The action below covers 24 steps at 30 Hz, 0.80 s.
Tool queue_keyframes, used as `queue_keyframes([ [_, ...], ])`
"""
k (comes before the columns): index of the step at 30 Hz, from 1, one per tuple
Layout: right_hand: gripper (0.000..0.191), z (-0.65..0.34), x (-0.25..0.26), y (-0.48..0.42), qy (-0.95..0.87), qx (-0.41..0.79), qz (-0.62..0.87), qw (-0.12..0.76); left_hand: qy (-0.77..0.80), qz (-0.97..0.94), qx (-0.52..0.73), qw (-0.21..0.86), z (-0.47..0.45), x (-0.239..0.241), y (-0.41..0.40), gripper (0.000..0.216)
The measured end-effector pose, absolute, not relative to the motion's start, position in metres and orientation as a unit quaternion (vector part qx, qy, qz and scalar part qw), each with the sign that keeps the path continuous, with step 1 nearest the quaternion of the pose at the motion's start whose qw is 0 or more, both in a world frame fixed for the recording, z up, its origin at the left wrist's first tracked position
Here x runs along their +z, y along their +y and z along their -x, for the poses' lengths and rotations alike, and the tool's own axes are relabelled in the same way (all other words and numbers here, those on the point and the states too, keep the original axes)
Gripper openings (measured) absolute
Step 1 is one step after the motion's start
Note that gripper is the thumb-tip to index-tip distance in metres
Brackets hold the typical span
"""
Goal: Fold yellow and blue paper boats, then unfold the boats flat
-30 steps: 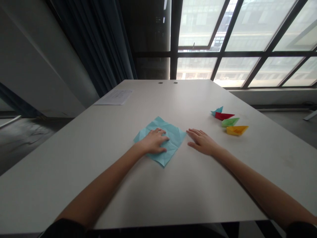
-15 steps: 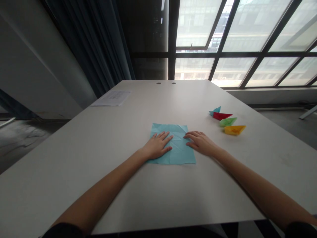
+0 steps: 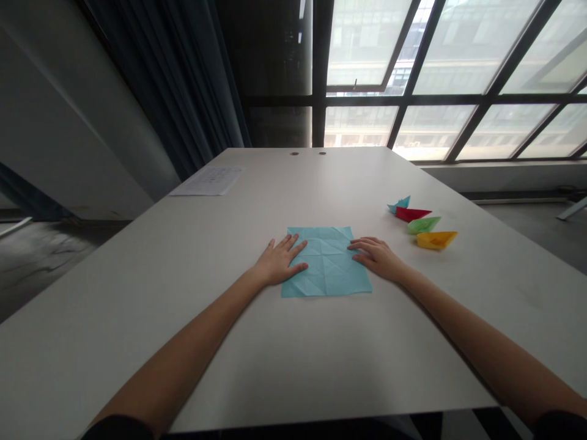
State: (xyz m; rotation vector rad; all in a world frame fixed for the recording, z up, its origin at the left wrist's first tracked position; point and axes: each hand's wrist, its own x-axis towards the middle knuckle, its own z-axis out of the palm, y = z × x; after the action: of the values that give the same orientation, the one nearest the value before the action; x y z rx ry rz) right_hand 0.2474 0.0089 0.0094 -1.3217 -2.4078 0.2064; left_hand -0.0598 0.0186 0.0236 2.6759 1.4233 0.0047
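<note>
A square sheet of light blue paper [image 3: 328, 269] lies unfolded on the white table, with crease lines crossing its surface. My left hand [image 3: 280, 261] rests flat over its left edge, fingers spread. At the right edge, the fingertips of my right hand [image 3: 376, 258] touch the sheet, its fingers stretched out and slightly bent. Neither hand grips the paper; most of the creased middle shows between them.
Folded paper boats stand in a row at the right: blue [image 3: 400, 205], red [image 3: 413, 214], green [image 3: 424, 225] and yellow [image 3: 436, 240]. Printed sheets [image 3: 207, 181] lie at the table's far left edge. Windows and a dark curtain [image 3: 169, 79] are behind.
The blue paper has shifted slightly right and away from me. My left hand has slid left to the sheet's edge, uncovering more creases. My right hand has moved a little right.
</note>
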Motion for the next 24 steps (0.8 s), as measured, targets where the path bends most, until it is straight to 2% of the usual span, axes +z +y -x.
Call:
queue_keyframes([
  [6, 0.030, -0.246, 0.009, 0.006, -0.849, 0.070, 0.486, 0.195, 0.534, -0.844, 0.032, 0.044, 0.059, 0.018, 0.018, 0.067],
  [11, 0.058, -0.247, 0.001, 0.008, -0.809, 0.015, 0.560, 0.177, 0.615, -0.785, 0.071, 0.031, 0.058, 0.010, 0.021, 0.083],
  [13, 0.064, -0.247, -0.002, 0.010, -0.802, 0.009, 0.576, 0.157, 0.617, -0.782, 0.081, 0.040, 0.060, 0.008, 0.023, 0.081],
  [16, 0.060, -0.249, -0.005, 0.012, -0.803, 0.026, 0.575, 0.154, 0.604, -0.787, 0.110, 0.058, 0.065, 0.005, 0.029, 0.069],
  [24, 0.041, -0.250, -0.005, 0.011, -0.789, 0.120, 0.545, 0.257, 0.557, -0.786, 0.234, 0.129, 0.071, 0.006, 0.032, 0.038],
])
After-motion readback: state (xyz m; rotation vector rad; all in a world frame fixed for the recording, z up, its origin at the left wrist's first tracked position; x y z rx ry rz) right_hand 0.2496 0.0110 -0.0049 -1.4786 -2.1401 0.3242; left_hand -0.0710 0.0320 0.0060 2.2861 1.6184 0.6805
